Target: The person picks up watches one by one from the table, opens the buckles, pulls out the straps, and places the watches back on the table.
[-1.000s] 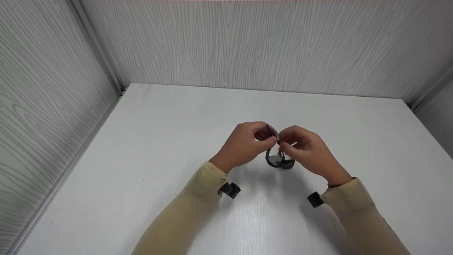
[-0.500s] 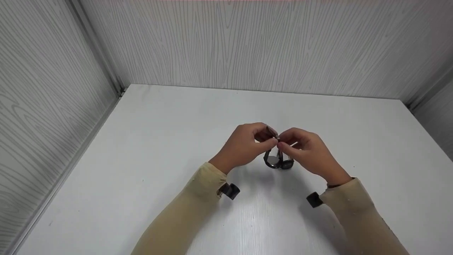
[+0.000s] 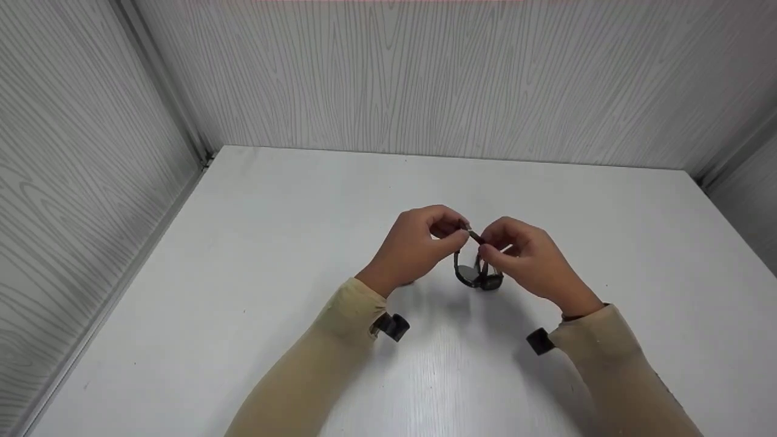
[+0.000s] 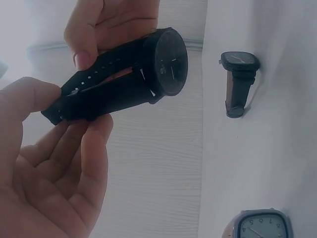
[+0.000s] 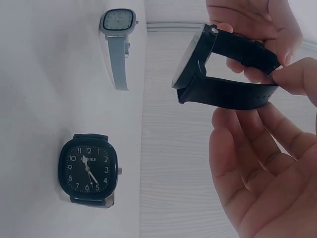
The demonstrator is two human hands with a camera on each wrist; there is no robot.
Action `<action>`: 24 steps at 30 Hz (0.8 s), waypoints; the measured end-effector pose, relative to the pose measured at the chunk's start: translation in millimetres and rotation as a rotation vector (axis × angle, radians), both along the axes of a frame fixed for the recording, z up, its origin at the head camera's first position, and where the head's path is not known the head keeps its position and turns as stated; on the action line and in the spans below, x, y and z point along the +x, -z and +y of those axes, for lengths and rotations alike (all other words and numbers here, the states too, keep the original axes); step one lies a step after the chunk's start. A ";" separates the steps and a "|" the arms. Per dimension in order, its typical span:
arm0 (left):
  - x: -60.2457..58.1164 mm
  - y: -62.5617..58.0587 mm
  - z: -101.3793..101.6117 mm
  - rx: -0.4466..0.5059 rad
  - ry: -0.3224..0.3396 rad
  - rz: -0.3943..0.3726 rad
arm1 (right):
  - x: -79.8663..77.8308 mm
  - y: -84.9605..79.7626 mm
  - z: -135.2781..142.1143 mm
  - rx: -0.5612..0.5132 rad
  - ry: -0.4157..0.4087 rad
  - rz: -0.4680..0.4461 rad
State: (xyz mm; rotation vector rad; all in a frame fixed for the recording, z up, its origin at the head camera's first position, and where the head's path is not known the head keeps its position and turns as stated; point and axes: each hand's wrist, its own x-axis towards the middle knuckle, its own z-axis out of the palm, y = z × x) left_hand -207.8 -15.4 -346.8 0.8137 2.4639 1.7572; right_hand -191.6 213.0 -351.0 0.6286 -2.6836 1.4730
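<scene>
Both hands hold a black round-faced wristwatch (image 4: 171, 64) in the air, its strap bent into a loop. My left hand (image 3: 419, 243) pinches one end of the strap between thumb and fingers. From the other side my right hand (image 3: 531, 258) pinches the strap too, its thumb on top and the fingers underneath. In the right wrist view the watch case (image 5: 190, 67) stands on edge, so its dial is hardly seen. A row of strap holes shows in the left wrist view. Fingers partly hide where the strap ends meet.
A squarish black wristwatch (image 5: 89, 166) lies on the white table (image 3: 303, 200) below the hands. Beside it is a pale blue wristwatch (image 5: 118, 21), mostly covered by my left hand in the head view. Wood-grain panels (image 3: 388, 73) stand behind and at the sides.
My left hand has shifted slightly left and up, away from the right fingertips. A short dark length of strap now shows between the two hands. The right hand has barely moved.
</scene>
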 end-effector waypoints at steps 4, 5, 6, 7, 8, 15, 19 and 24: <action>-0.7 1.4 0.8 0.010 -0.009 0.018 | 0.6 -1.7 1.3 -0.019 0.005 -0.008; -1.0 1.7 1.0 0.012 -0.010 0.019 | 0.7 -2.1 1.9 -0.018 0.009 -0.010; -1.2 1.6 1.0 0.016 -0.015 0.015 | 0.8 -2.6 2.4 -0.017 0.014 -0.013; -1.5 1.4 0.8 0.023 -0.025 0.013 | 0.8 -3.2 3.0 -0.014 0.022 -0.016; -2.0 1.2 0.1 0.031 -0.042 0.010 | 0.8 -3.9 3.5 -0.009 0.033 -0.020; -5.8 -0.2 -3.0 0.025 -0.132 0.000 | -0.6 -6.3 5.0 -0.042 0.147 -0.027; -5.6 -0.1 -2.8 -0.081 -0.121 0.007 | -1.5 -5.4 4.7 -0.033 0.166 -0.006; -4.9 0.6 -2.4 -0.193 -0.126 0.038 | -1.9 -3.4 3.6 -0.008 0.150 0.004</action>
